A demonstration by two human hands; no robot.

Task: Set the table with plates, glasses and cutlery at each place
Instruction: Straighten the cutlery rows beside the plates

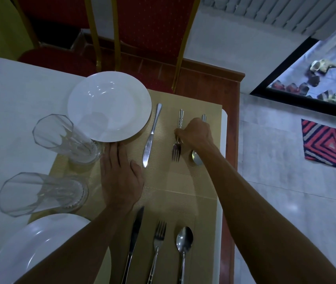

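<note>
Two place settings lie on tan placemats (185, 181). At the far one, a white plate (109, 105) sits left of a knife (151, 136), a fork (178, 138) and a spoon (196, 157). My right hand (195, 132) pinches the far fork's handle and covers most of the spoon. My left hand (120, 175) rests flat on the mat, fingertips at the far plate's rim. A clear glass (66, 138) stands beside that plate. The near setting has a plate (38, 244), a glass (42, 193), a knife (133, 242), a fork (157, 247) and a spoon (184, 247).
A white cloth (15, 99) covers the wooden table (230, 95). Two red chairs with gold frames (146, 37) stand at the far side. The table's right edge drops to a grey tiled floor with a striped rug (330, 144).
</note>
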